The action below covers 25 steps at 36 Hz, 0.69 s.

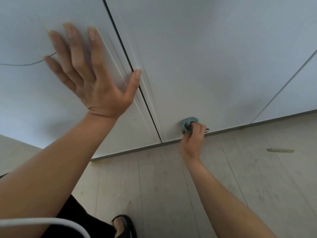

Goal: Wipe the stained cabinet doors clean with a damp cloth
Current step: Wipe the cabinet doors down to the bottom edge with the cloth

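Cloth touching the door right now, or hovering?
Touching. Head view: the teal cloth, gripped by the right hand, presses against the door near its bottom edge, no gap.

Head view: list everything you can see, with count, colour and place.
cabinet doors: three, white, upper frame
dark line: one, grey, left door
cloth: one, teal, bunched, low on the middle door
floor: one, pale wood planks, below doors
smear: one, yellowish, floor at right
cable: one, white, bottom left
sandal: one, black, on a foot, bottom
left hand: flat on the left door
right hand: grips the cloth
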{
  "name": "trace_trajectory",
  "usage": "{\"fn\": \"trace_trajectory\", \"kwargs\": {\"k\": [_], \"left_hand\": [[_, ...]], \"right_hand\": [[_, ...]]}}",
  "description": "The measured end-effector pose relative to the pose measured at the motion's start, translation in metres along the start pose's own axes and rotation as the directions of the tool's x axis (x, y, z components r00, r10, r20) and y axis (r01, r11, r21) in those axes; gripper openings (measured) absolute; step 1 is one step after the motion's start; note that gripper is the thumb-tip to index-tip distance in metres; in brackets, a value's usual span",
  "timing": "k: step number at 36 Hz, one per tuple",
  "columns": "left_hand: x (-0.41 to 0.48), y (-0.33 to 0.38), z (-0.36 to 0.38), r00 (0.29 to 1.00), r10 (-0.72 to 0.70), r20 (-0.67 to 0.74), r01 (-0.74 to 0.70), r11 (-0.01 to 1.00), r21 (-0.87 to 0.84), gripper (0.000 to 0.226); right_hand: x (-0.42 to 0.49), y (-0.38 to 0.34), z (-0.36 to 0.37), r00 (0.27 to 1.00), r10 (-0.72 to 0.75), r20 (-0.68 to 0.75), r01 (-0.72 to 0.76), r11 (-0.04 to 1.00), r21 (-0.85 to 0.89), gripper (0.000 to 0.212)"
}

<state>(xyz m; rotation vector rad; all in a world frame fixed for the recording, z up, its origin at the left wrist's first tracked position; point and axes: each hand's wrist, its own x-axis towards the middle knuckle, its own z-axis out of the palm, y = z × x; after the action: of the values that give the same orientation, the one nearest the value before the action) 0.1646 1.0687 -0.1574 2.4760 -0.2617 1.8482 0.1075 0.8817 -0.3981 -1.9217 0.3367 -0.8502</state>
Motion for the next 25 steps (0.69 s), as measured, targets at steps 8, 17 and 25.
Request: {"fn": "trace_trajectory", "kwargs": {"k": [8,17,25], "left_hand": [[-0.001,-0.001,0.002,1.000,0.001,-0.007,-0.001,1.000,0.011,0.088],[0.001,0.000,0.000,1.000,0.016,-0.014,-0.016,1.000,0.027,0.089],[0.000,-0.005,-0.001,1.000,-0.007,0.010,0.006,0.999,0.046,0.088]], "right_hand": [[-0.023,-0.021,0.028,0.994,0.107,0.020,-0.107,0.994,-0.013,0.036],[-0.036,-0.017,0.027,0.987,0.059,0.150,-0.062,0.998,0.019,0.030],[-0.067,-0.041,0.062,0.978,0.105,0.178,-0.117,0.991,0.061,0.034]]}}
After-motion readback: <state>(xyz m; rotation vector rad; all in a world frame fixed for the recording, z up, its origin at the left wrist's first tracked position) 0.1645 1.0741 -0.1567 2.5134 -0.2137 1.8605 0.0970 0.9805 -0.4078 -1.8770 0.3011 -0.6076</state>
